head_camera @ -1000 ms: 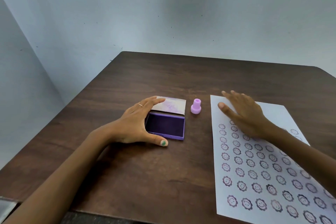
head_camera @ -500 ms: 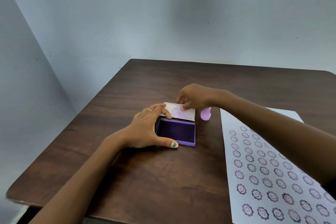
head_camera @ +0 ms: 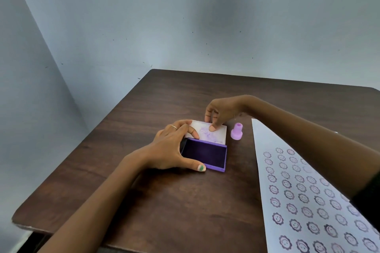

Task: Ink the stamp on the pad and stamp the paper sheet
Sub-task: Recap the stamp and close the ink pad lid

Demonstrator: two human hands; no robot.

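A purple ink pad (head_camera: pixel 205 155) lies open in the middle of the table, its white lid (head_camera: pixel 216 135) hinged back and stained purple inside. My left hand (head_camera: pixel 170 148) grips the pad's left side, thumb along the front edge and fingers on the lid's left end. My right hand (head_camera: pixel 220 114) pinches the lid's far edge, thumb on its inner face. A small lilac stamp (head_camera: pixel 236 132) stands upright just right of the lid, untouched. The white paper sheet (head_camera: pixel 304 191) with several rows of purple smiley stamps lies at the right, partly under my right forearm.
The dark wooden table (head_camera: pixel 164 211) stands in a corner of pale blue walls. Its left edge and near edge are in view at the lower left.
My right hand left the paper sheet, crossed over to the pad and took hold of the lid. The lid now stands a little more raised. My left hand stayed on the pad.
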